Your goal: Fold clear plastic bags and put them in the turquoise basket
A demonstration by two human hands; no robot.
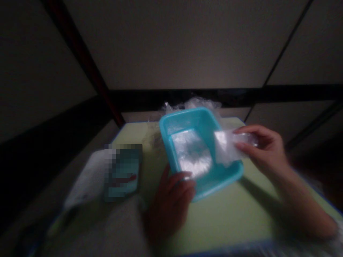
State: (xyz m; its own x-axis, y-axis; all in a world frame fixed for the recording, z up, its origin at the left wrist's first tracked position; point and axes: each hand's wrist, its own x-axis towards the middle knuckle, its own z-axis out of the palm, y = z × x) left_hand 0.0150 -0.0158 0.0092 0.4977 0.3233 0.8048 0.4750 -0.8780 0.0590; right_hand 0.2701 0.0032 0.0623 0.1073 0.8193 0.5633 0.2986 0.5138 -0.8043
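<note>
A turquoise plastic basin (214, 182) is tilted above a pale green tabletop. My left hand (171, 205) grips its near left rim, with the fingers curled over the edge. In the basin lies a flat, shiny clear plastic bag (190, 151). Over the basin's right side, my right hand (268, 148) pinches a small clear plastic bag (226, 147) between thumb and fingers. That bag's lower part hangs over the rim. Blur hides whether anything is inside either bag.
Crumpled clear plastic (200, 103) lies behind the basin. On the left, a pixelated teal object (124, 171) sits beside a whitish cloth-like thing (89, 175). The green table (227, 221) has a blue edge, and a panelled wall (182, 46) stands behind it.
</note>
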